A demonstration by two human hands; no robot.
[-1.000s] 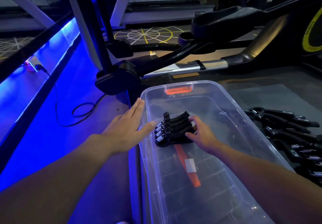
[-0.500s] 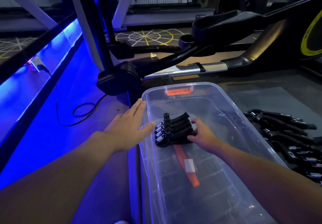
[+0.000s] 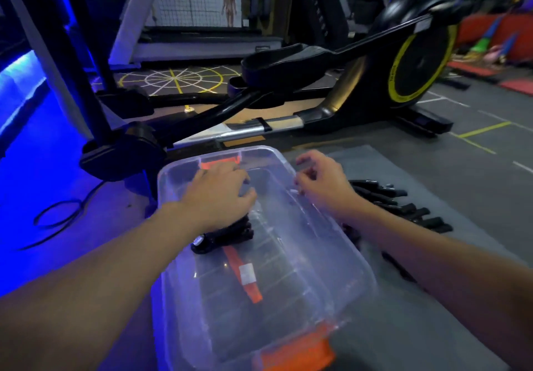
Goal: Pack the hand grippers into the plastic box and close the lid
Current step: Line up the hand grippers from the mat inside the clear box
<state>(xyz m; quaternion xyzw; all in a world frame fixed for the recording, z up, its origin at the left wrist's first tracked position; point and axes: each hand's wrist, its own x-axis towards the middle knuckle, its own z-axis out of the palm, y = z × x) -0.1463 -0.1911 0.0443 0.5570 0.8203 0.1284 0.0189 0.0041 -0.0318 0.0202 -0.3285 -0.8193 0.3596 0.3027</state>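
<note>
The left hand (image 3: 216,194) lies over the stack of black spring hand grippers (image 3: 227,236) inside the clear plastic box (image 3: 302,298), hiding most of it; whether it grips cannot be told. Blurred, the right hand (image 3: 323,186) hovers loosely curled and empty over the rim, with loose black grippers (image 3: 403,209) just beyond it.

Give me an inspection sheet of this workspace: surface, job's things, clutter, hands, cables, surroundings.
Surface: grey mat on gym floor.
Job's things: clear plastic box, open; stacked hand grippers inside; loose hand grippers on the mat, right of it.
Clutter: nothing seen.
Hands: left hand over the stack, grip unclear; right hand at the box's right rim, loosely curled, empty.
Cables: black cable on the floor, left.
Surroundings: elliptical trainer behind; blue lighting left.
</note>
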